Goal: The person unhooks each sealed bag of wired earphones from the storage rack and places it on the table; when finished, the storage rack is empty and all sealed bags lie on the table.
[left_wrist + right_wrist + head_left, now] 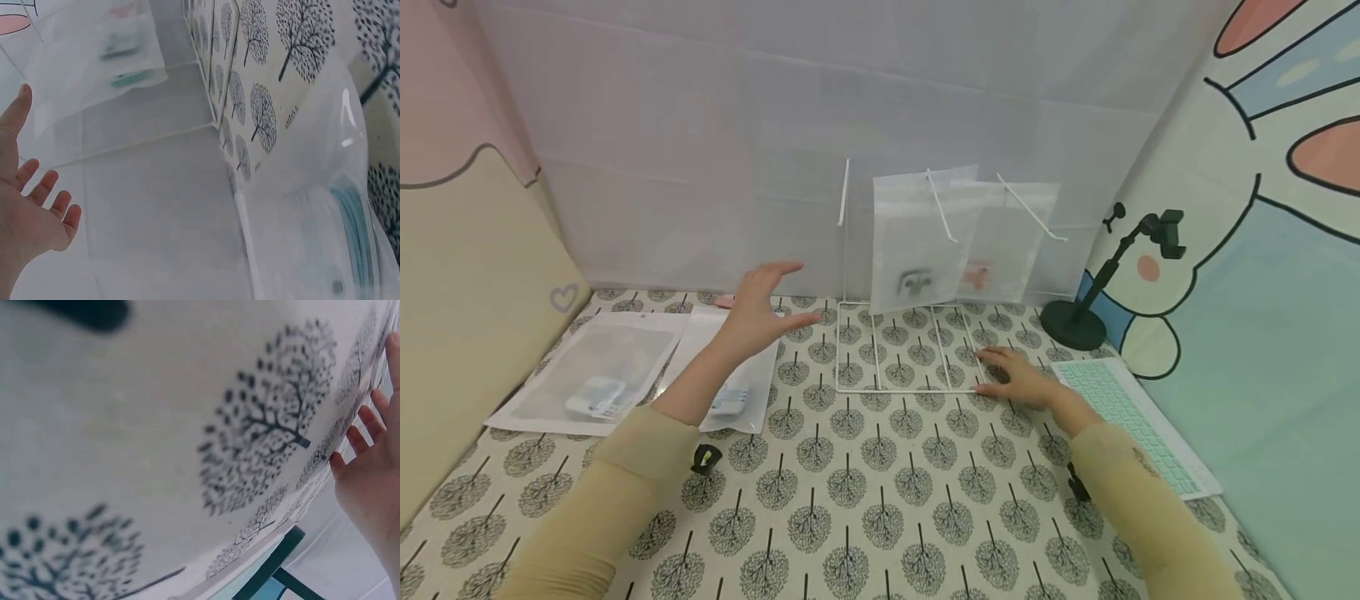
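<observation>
My left hand (758, 312) is raised over the left part of the table, thumb and fingers spread wide with nothing between them. In the left wrist view, that hand (28, 206) shows its fingers apart from the hanging bags. Right of it stands a white wire display rack (895, 391) with long prongs. From the prongs hang a frosted zip bag (917, 242) holding a dark item and another frosted bag (1011, 242) holding a reddish item. My right hand (1017, 379) lies low at the rack base's front right corner, fingertips right at the wire, fingers loosely extended.
Two frosted bags lie at left: one bag (632, 342) with a white item, another bag (760, 367) partly behind my left forearm. A black phone stand (1075, 325) stands back right, before it a mint keyboard (1127, 417). White cloth (700, 167) closes off the back.
</observation>
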The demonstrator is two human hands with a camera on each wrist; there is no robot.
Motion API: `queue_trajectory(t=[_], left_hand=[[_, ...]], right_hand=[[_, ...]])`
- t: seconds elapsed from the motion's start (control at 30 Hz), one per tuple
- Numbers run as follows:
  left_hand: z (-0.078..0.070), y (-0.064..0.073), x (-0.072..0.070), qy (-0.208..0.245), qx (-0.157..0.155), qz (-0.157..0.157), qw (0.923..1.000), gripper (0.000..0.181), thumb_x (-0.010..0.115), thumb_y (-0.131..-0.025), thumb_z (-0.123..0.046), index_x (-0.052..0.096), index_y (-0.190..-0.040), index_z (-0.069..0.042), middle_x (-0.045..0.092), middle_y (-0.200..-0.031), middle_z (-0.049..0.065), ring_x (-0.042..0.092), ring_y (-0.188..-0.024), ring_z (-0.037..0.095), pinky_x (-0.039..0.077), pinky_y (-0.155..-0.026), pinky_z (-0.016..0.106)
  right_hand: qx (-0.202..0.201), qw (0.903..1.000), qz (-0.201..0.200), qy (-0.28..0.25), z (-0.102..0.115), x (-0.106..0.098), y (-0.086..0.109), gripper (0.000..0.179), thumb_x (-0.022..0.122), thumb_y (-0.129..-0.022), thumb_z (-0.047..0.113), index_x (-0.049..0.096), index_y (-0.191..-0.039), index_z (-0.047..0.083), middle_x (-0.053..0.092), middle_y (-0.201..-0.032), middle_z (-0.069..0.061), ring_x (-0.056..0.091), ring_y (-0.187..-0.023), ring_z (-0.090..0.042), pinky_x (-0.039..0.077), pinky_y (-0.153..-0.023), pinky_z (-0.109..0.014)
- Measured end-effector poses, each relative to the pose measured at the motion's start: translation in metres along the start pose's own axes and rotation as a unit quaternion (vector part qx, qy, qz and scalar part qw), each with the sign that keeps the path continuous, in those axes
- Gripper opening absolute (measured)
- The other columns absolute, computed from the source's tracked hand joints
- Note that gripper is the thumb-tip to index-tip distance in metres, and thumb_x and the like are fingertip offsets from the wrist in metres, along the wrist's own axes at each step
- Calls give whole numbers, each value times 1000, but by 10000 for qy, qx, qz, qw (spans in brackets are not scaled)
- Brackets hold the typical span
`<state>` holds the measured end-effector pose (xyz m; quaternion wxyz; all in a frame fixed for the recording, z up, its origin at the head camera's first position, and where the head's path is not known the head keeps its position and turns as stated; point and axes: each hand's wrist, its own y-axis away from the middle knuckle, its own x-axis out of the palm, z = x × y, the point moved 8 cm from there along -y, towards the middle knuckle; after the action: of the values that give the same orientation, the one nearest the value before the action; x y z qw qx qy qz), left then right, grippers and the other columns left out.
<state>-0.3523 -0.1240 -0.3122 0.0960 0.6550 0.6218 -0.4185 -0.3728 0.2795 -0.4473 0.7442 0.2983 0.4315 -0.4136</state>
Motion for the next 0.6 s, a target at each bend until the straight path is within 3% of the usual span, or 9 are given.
queue_trajectory(t=[0.2, 0.47, 0.6], left_hand=[[-11, -14, 29, 430, 30, 85, 9990, 87, 80, -73, -40, 35, -145, -17, 37, -147, 6, 27, -137, 29, 23, -113, 51], [-18, -34, 59, 852, 174, 174, 9961, 95, 80, -73, -36, 26, -149, -19, 35, -149, 4, 30, -137, 28, 26, -112, 51], [-17, -42, 71, 1094, 211, 315, 9933, 94, 79, -74, -39, 25, -149, -25, 31, -151, 3, 32, -136, 28, 32, -110, 49]], right_hand=[[-441, 9990, 10, 15, -1, -4, -6, 76, 70, -84, 39, 37, -144, 6, 28, -149, -26, 22, -135, -48, 22, -106, -67], [-209, 9985, 294, -422, -12, -8, -12, 87, 75, -78, 41, 32, -147, 11, 20, -154, -21, 14, -140, -44, 18, -109, -66], [-192, 9966, 524, -603, -12, -9, -16, 88, 76, -78, 39, 30, -148, 12, 16, -155, -18, 11, -142, -43, 17, -109, -66]])
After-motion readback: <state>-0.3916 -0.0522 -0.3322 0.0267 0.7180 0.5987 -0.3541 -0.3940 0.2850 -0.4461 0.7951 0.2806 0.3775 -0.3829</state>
